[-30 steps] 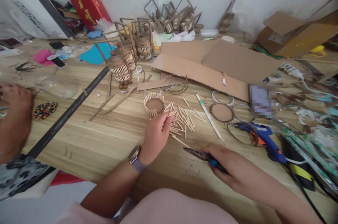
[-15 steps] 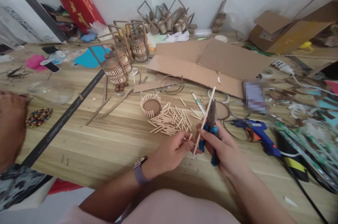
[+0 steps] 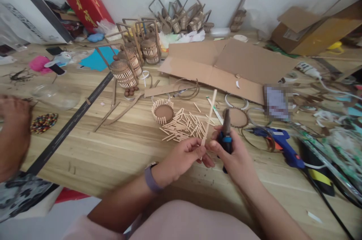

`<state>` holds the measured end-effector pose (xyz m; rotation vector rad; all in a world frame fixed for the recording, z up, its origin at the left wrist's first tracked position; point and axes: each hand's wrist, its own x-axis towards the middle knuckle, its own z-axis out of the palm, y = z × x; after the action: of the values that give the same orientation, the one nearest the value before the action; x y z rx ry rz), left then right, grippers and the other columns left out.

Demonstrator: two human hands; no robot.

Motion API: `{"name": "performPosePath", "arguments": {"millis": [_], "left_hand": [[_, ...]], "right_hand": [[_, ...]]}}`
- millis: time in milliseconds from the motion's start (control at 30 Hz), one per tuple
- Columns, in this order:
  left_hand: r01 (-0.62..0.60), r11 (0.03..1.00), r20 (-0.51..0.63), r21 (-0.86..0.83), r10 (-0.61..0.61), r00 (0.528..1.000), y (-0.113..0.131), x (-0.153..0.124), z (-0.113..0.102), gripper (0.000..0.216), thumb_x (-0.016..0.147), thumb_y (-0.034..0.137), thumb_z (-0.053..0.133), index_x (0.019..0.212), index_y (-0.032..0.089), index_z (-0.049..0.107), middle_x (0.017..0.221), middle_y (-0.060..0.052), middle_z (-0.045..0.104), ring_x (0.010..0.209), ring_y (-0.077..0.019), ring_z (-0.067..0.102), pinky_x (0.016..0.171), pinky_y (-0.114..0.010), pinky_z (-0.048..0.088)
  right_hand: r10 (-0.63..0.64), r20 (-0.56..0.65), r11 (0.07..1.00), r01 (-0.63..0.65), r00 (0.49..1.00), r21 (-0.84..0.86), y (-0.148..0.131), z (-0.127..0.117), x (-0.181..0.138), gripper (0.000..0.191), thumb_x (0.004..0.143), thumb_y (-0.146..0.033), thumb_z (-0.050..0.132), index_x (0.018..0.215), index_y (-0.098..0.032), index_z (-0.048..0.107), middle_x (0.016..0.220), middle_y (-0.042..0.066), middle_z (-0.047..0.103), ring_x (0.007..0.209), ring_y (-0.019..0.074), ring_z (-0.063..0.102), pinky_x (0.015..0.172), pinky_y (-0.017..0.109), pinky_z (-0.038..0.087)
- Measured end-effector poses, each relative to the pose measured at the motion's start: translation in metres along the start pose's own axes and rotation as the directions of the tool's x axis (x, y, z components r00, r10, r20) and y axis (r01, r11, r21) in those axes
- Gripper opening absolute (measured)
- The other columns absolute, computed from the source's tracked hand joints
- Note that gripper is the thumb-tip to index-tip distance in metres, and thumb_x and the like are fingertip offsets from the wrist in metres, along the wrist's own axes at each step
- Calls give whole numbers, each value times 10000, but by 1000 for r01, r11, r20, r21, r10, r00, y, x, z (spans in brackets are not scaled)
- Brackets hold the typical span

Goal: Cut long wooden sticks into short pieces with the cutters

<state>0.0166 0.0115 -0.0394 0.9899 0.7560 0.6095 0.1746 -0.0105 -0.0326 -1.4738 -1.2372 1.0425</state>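
My left hand (image 3: 188, 157) pinches the lower end of a thin wooden stick (image 3: 210, 115), which points up and slightly right. In my right hand (image 3: 236, 153) is a pair of pliers (image 3: 226, 134) with blue and black handles, jaws upward and looking closed. The two hands nearly meet, and the stick stands just left of the pliers. Beyond them lies a pile of short cut sticks (image 3: 183, 125). Touching the pile's left side is a round base (image 3: 164, 113) ringed with upright sticks. A second round base (image 3: 238, 117) rests behind the pliers.
A blue glue gun (image 3: 278, 138) and its cable lie at right. Flattened cardboard (image 3: 198, 64) spreads behind, with small lidded baskets (image 3: 123, 74) at back left. At far left, another person's hand (image 3: 14, 134) rests near a heap of coloured beads (image 3: 44, 123).
The long stick has passed from my right hand's fingers into my left hand's pinch. My right hand keeps the pliers, which have turned more upright.
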Motion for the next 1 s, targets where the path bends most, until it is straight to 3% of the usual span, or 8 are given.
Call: {"name": "performPosePath", "arguments": {"millis": [133, 300, 400, 633, 733, 800, 900, 1000], "left_hand": [[43, 972, -119, -232, -72, 990, -2, 4, -2, 503, 676, 607, 747, 832, 171, 549, 708, -10, 629, 668, -141, 605, 678, -262, 436], [22, 945, -94, -328, -56, 994, -5, 5, 2, 518, 647, 590, 783, 838, 161, 562, 716, -8, 613, 715, -152, 615, 664, -249, 442], [-24, 953, -83, -303, -1, 997, -9, 5, 5, 507, 693, 610, 737, 845, 158, 565, 725, -16, 624, 757, -173, 630, 717, -275, 456], [-21, 975, -83, -222, 3, 997, -10, 2, 8, 475, 712, 593, 727, 781, 156, 555, 756, -39, 651, 785, -198, 647, 778, -322, 467], [-56, 969, -171, -241, 15, 985, -4, 1, 4, 457, 718, 588, 723, 795, 167, 563, 758, -34, 664, 789, -191, 643, 764, -307, 469], [-125, 966, -270, -227, 61, 961, -1, 1, 0, 403, 757, 551, 707, 800, 171, 579, 809, -39, 684, 846, -180, 637, 811, -294, 463], [-166, 963, -247, -213, 111, 963, 0, 1, -4, 367, 766, 513, 717, 775, 168, 592, 933, -52, 688, 876, -164, 622, 822, -276, 471], [-35, 961, -53, -276, 21, 998, -2, 0, -3, 407, 745, 549, 716, 782, 170, 574, 967, -55, 668, 644, -126, 598, 583, -257, 489]], "right_hand": [[-199, 38, 903, 198, 979, -380, 5, -3, -5, 482, 725, -494, 728, 1084, -235, 537, 864, 28, 577, 798, 230, 592, 721, 374, 515], [-368, 138, 775, 386, 919, -501, 13, 6, -12, 369, 835, -384, 646, 1145, -230, 518, 978, 87, 568, 934, 272, 599, 800, 420, 519], [-392, 121, 758, 395, 912, -520, 17, 7, -11, 359, 834, -348, 639, 1145, -222, 512, 975, 89, 571, 932, 274, 603, 800, 422, 520], [-254, 100, 850, 271, 962, -452, 16, 2, -11, 468, 776, -425, 681, 1159, -221, 507, 991, 89, 614, 937, 282, 621, 804, 422, 515], [-135, 77, 914, 154, 988, -376, 8, -4, -13, 476, 719, -443, 727, 1097, -217, 546, 934, 64, 621, 862, 259, 612, 768, 395, 503], [53, 125, 968, -21, 991, -248, 2, -7, -15, 412, 740, -488, 703, 1027, -224, 571, 799, 15, 595, 716, 209, 577, 652, 338, 483], [297, 360, 932, -350, 885, 90, -2, -6, -20, 356, 786, -535, 659, 943, -224, 585, 666, -34, 524, 604, 155, 514, 548, 275, 425], [352, 558, 729, -594, 751, 340, -1, 1, -23, 307, 743, -461, 734, 845, -211, 586, 695, -30, 551, 608, 128, 525, 568, 260, 439]]}}
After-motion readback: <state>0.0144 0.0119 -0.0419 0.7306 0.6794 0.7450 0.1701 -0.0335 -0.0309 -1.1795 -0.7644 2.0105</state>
